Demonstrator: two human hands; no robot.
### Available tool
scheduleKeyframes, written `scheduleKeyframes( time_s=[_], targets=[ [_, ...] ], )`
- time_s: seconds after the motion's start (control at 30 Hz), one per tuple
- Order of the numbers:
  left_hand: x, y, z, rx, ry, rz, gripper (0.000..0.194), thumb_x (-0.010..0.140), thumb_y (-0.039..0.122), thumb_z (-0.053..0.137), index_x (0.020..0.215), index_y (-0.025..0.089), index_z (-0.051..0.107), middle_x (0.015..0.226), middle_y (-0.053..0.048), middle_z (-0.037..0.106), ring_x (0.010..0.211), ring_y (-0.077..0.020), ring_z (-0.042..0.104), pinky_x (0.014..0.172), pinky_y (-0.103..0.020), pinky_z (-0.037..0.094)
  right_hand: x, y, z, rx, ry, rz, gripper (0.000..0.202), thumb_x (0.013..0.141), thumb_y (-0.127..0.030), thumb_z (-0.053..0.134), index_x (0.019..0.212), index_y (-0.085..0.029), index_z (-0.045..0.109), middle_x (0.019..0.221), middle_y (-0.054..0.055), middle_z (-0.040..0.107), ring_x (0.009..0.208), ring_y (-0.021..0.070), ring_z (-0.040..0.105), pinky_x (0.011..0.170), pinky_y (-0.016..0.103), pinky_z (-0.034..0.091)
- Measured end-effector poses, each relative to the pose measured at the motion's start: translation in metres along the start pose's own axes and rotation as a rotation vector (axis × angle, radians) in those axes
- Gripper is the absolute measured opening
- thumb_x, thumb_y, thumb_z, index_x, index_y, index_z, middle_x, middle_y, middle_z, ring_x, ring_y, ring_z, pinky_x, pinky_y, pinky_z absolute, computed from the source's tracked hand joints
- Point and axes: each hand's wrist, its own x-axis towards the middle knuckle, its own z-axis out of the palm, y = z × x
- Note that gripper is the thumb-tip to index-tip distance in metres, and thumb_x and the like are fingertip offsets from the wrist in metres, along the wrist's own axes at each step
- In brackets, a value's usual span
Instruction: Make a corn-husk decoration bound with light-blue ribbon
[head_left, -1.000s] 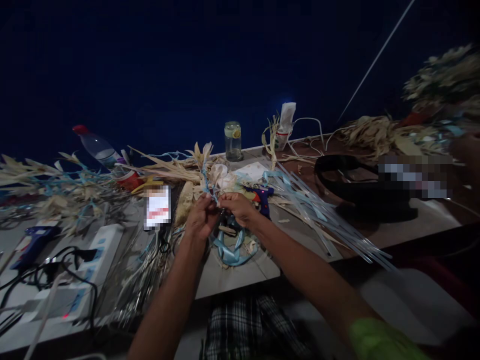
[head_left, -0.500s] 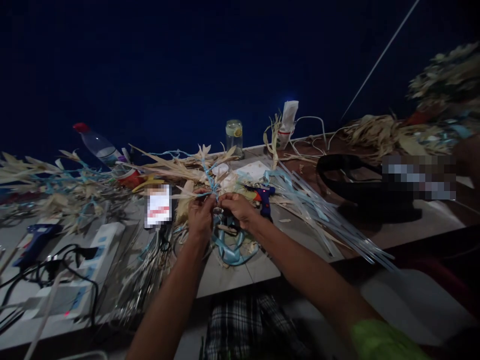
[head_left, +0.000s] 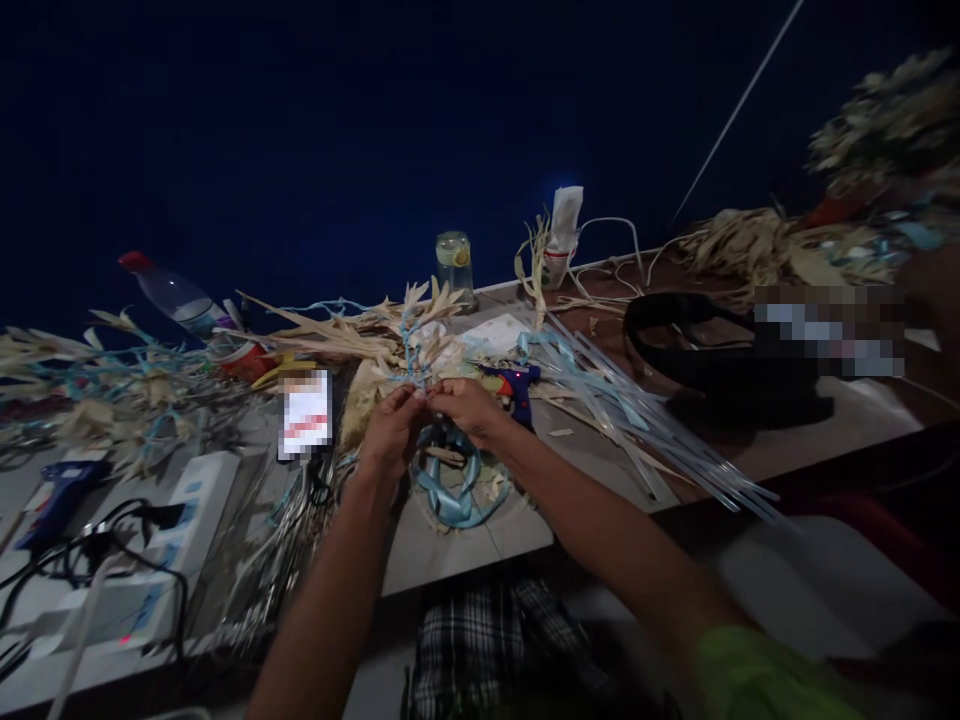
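My left hand (head_left: pixel 394 425) and my right hand (head_left: pixel 469 407) meet over the middle of the table, fingertips nearly touching. Both pinch the lower end of a stem wrapped in light blue ribbon (head_left: pixel 411 345), which carries pale dried husk petals at its top. Below my hands lies a loose coil of shiny blue ribbon (head_left: pixel 461 500). Just right of my right hand is a dark blue glue gun (head_left: pixel 523 390) with a small red light. A beige husk bundle (head_left: pixel 364 405) sits beside my left hand.
At left are a power strip (head_left: pixel 199 510), another glue gun (head_left: pixel 67 495), thin wires and a lit phone (head_left: pixel 306 415). Clear sticks (head_left: pixel 660 430) and a black strap-like object (head_left: pixel 720 370) lie right. A jar (head_left: pixel 454 265) and tilted bottle (head_left: pixel 176 295) stand behind.
The whole view has shifted slightly. The ribbon-wrapped stem has turned in my fingers, its petals now bunched more upright. Both hands keep their pinch close together.
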Motion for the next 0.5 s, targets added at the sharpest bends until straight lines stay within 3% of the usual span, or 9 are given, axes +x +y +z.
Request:
scheduleKeyframes(
  time_s=[0.17, 0.33, 0.5],
  targets=[
    [0.001, 0.000, -0.004, 0.067, 0.020, 0.052, 0.025, 0.060, 0.030, 0.069, 0.074, 0.016, 0.054, 0.059, 0.004, 0.054, 0.052, -0.0068, 0.048, 0.056, -0.020, 0.040, -0.003, -0.004, -0.002, 0.015, -0.107, 0.110, 0.024, 0.050, -0.027, 0.070, 0.059, -0.013, 0.054, 0.051, -0.006, 0.050, 0.052, 0.0054, 0.041, 0.052, 0.020, 0.029],
    [0.002, 0.004, -0.014, 0.352, 0.040, 0.115, 0.024, 0.069, 0.038, 0.061, 0.072, 0.015, 0.054, 0.049, 0.005, 0.047, 0.045, -0.0064, 0.041, 0.044, -0.018, 0.030, -0.006, -0.010, -0.006, 0.030, -0.147, 0.214, 0.027, 0.047, -0.028, 0.073, 0.060, -0.014, 0.053, 0.049, -0.006, 0.048, 0.048, 0.0049, 0.038, 0.048, 0.020, 0.026],
    [0.001, 0.009, -0.014, 0.508, 0.041, 0.125, 0.023, 0.069, 0.037, 0.060, 0.066, 0.016, 0.050, 0.044, 0.006, 0.043, 0.040, -0.0053, 0.036, 0.042, -0.018, 0.028, -0.005, -0.007, -0.006, -0.125, -0.072, 0.141, 0.019, 0.052, -0.025, 0.066, 0.061, -0.014, 0.053, 0.049, -0.007, 0.046, 0.047, 0.0048, 0.036, 0.049, 0.020, 0.027]
  ],
)
